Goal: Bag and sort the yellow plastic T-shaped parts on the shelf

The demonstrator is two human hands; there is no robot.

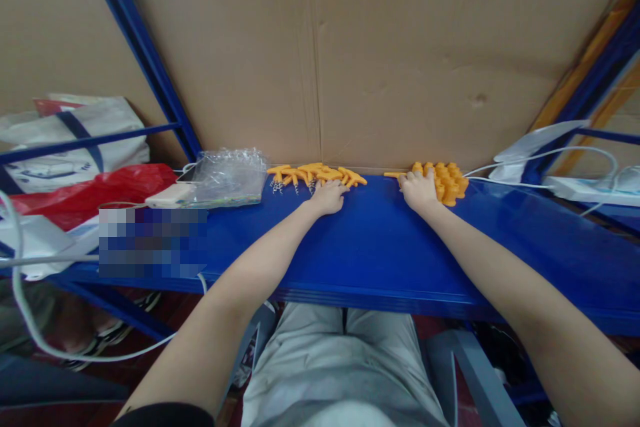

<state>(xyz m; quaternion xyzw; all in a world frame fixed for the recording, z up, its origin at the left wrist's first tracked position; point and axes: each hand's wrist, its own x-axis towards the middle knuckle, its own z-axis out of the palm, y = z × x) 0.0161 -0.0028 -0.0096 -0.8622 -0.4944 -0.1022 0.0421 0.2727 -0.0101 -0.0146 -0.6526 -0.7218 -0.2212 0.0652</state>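
Observation:
My left hand [329, 198] rests on a row of orange plastic pieces [293, 175] along the back of the blue table. Thin metal spirals like corkscrews stick out of several of these pieces toward me. Its fingers lie spread over the right part of the row, their tips partly hidden. Farther right, my right hand [419, 188] touches the left side of a tight cluster of knobby orange pieces [450, 181]. Those fingers are apart and reach forward over the cluster. A thin orange stick-like piece [393, 175] lies just left of them.
The blue tabletop [370, 247] meets a cardboard wall [380, 67]. Left of the pieces lie a clear plastic bag [233, 177], a white box-like device [170, 196] and a red bag [115, 190]. White cables and a power strip [590, 190] sit at the right, near a blue frame post.

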